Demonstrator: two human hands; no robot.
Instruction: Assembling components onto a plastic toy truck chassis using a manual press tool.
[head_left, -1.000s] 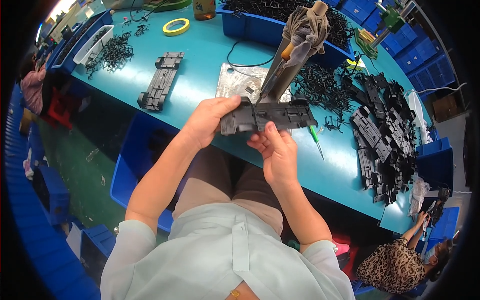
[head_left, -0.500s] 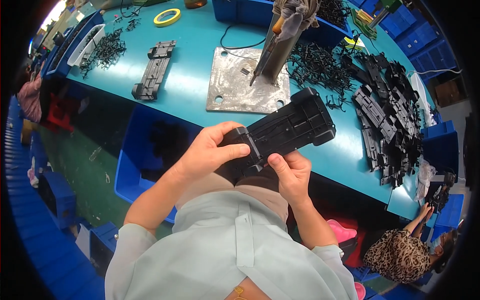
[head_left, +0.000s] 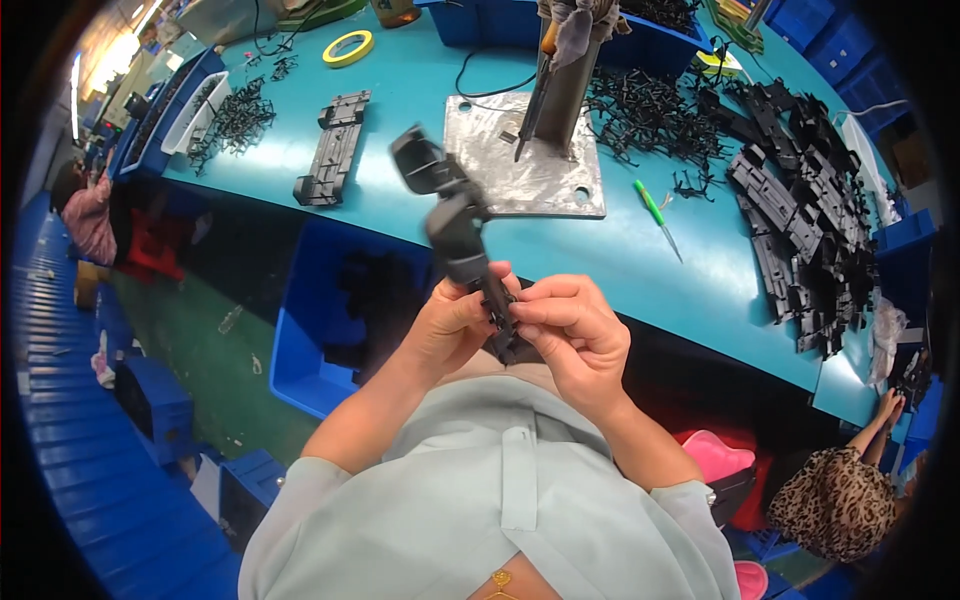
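Fingers (head_left: 558, 312) at near end of black moulded part (head_left: 457, 236)

Left hand (head_left: 438, 332): gripping near end. Right hand (head_left: 585, 348): fingertips at same end, right side; grip cannot be told. Part: beyond hands, long axis running far and left; metal plate (head_left: 545, 192) far right.

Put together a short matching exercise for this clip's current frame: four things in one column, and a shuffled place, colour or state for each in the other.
Column one
1. Tape roll
2. Pointed tool
3. Metal plate
4. Moulded part off the table

Column two
A. Flat, with an upright post standing on it
B. In the left hand, with the right hand at its lower end
C. Yellow all round
D. Green-handled, its thin tip towards the person

Pairs: 1-C, 2-D, 3-A, 4-B
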